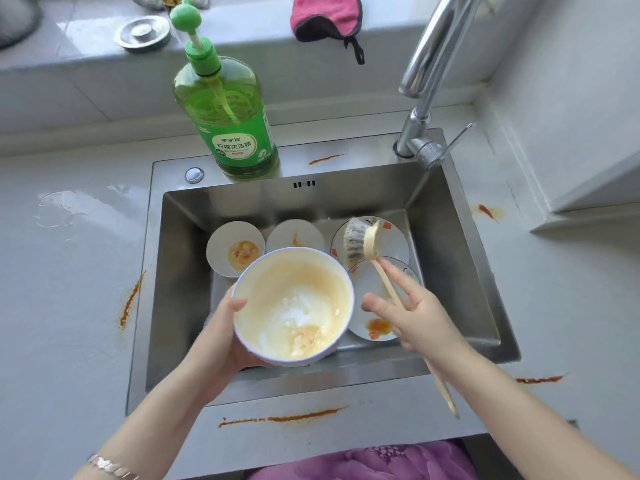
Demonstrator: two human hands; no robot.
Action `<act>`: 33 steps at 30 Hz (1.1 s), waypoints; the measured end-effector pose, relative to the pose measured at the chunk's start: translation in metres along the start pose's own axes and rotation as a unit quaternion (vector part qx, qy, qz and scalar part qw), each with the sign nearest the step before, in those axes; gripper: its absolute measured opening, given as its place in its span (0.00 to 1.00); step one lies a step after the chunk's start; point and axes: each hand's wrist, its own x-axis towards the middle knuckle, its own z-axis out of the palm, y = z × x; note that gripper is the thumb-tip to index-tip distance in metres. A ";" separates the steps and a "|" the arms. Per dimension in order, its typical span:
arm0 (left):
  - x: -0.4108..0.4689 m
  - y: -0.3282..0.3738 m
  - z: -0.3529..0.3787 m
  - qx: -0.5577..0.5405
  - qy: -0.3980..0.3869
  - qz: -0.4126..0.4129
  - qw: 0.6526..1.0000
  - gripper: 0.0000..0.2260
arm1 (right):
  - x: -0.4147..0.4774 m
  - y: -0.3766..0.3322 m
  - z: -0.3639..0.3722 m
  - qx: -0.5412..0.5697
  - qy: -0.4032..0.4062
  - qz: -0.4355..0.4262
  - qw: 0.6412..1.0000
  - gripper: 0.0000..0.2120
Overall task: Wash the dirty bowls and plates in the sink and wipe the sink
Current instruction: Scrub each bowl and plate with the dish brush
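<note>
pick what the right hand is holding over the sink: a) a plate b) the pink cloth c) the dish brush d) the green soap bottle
c: the right hand grips the dish brush by its long handle, while the left hand holds the large bowl.

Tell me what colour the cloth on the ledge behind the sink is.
The cloth is pink with dark trim; head view.
</note>
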 end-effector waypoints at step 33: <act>-0.001 0.013 0.028 0.250 -0.050 0.186 0.949 0.12 | -0.032 -0.014 0.011 -0.362 -0.086 -0.166 0.913 0.17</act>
